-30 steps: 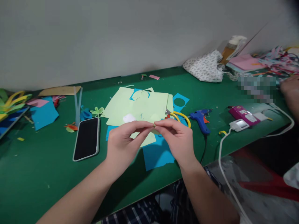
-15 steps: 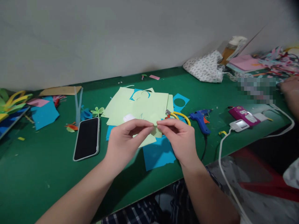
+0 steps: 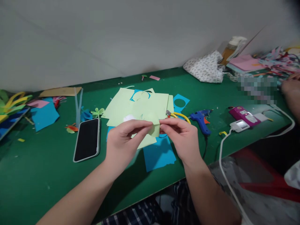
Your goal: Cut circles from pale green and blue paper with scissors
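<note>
A small folded piece of light green paper is pinched between both hands above the table. My left hand grips its left side with thumb and forefinger. The right edge is held the same way by my right hand. Beneath and behind lie light green sheets with curved cut-outs, and a blue sheet shows below the hands. Scissors with yellow handles rest partly hidden behind my right hand.
On the left lie a phone, a green paper flower and blue paper. To the right are a blue glue gun, a magenta device with a white cable, and a patterned cloth bag. Another person's hand is at the far right.
My hands have moved slightly apart, and more of the folded light green paper shows between the fingertips. Things on the table have stayed put.
</note>
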Tool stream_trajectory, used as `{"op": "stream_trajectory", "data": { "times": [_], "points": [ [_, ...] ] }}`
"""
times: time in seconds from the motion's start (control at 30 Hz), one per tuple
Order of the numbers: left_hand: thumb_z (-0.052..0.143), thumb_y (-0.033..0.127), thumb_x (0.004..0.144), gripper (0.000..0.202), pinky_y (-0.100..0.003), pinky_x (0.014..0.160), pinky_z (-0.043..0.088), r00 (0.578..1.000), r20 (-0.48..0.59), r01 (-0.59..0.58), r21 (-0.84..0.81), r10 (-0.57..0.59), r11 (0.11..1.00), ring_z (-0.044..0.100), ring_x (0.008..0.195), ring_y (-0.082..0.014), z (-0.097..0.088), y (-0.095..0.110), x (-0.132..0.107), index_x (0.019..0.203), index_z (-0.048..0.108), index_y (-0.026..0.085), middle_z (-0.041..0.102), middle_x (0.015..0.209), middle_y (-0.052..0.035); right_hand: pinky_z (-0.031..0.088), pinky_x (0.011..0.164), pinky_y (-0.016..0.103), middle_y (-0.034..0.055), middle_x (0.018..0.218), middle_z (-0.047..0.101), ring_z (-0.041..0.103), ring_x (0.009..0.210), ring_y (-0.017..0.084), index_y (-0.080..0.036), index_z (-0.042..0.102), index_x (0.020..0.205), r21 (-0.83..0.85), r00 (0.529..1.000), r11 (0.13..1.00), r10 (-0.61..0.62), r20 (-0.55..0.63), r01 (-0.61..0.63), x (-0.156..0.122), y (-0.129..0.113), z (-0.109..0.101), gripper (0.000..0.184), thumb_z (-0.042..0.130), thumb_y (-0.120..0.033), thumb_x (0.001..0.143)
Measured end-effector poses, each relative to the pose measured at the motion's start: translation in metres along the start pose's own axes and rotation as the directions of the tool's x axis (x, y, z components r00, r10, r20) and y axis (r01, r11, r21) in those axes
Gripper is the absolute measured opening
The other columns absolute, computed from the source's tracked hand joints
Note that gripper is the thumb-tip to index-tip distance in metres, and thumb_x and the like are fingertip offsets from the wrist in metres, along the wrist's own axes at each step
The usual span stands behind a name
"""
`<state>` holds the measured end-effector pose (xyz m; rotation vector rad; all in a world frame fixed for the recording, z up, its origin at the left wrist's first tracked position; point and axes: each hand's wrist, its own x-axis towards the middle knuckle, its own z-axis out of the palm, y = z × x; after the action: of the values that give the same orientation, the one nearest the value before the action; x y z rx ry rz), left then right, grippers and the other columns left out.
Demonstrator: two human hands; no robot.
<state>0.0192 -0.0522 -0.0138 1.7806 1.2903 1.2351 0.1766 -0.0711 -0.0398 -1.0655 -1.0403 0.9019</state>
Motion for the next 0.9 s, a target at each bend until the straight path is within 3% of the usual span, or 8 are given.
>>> {"op": "stream_trajectory", "data": {
  "times": [0.23,0.43,0.57,0.8,0.9],
  "points": [
    [0.073,0.024,0.08,0.007,-0.024,0.068,0.061,0.999,0.03,-0.034,0.0,0.034,0.999,0.072,0.071,-0.0153,0.001,0.0,-0.002,0.084,0.078,0.025,0.079,0.082,0.0007,0.061,0.061,0.026,-0.0028,0.077,0.078,0.072,0.067,0.015,-0.028,0.079,0.082,-0.169,0.993,0.979,-0.12,-0.015,0.116,-0.002,0.001,0.0,0.016,0.072,-0.014,0.079],
    [0.076,0.027,0.076,0.01,-0.021,0.063,0.061,0.986,0.107,0.143,-0.185,-0.125,0.972,0.073,0.066,-0.0142,0.002,-0.001,0.004,0.086,0.077,0.022,0.078,0.079,-0.0003,0.06,0.07,0.025,-0.0033,0.082,0.078,0.072,0.073,0.013,-0.028,0.078,0.085,-0.28,0.968,0.928,-0.25,0.025,0.247,-0.002,0.002,-0.001,0.019,0.068,-0.011,0.083],
    [0.077,0.021,0.074,0.004,-0.02,0.061,0.06,0.977,0.151,0.175,-0.19,-0.148,0.966,0.072,0.063,-0.0138,0.0,0.001,0.008,0.078,0.076,0.02,0.077,0.073,-0.0002,0.06,0.07,0.026,-0.002,0.083,0.078,0.072,0.074,0.014,-0.027,0.078,0.085,-0.297,0.969,0.923,-0.247,0.027,0.244,-0.001,0.003,-0.001,0.018,0.067,-0.012,0.083],
    [0.074,0.018,0.077,0.006,-0.016,0.067,0.059,0.992,0.108,0.069,-0.077,-0.061,0.995,0.073,0.069,-0.0115,-0.001,0.003,0.004,0.08,0.078,0.022,0.078,0.078,0.0024,0.062,0.066,0.024,-0.0029,0.083,0.079,0.074,0.074,0.015,-0.027,0.079,0.085,-0.159,0.99,0.979,-0.121,0.066,0.131,0.0,0.003,0.002,0.017,0.07,-0.013,0.08],
    [0.072,0.017,0.078,0.007,-0.016,0.068,0.059,0.993,0.108,0.048,-0.027,-0.045,0.998,0.073,0.069,-0.0113,-0.001,0.003,0.002,0.081,0.077,0.022,0.079,0.079,0.0025,0.061,0.069,0.026,-0.0018,0.084,0.079,0.074,0.077,0.016,-0.027,0.078,0.085,-0.211,0.984,0.962,-0.162,0.079,0.175,0.0,0.005,0.002,0.017,0.069,-0.013,0.082]
  ]
}}
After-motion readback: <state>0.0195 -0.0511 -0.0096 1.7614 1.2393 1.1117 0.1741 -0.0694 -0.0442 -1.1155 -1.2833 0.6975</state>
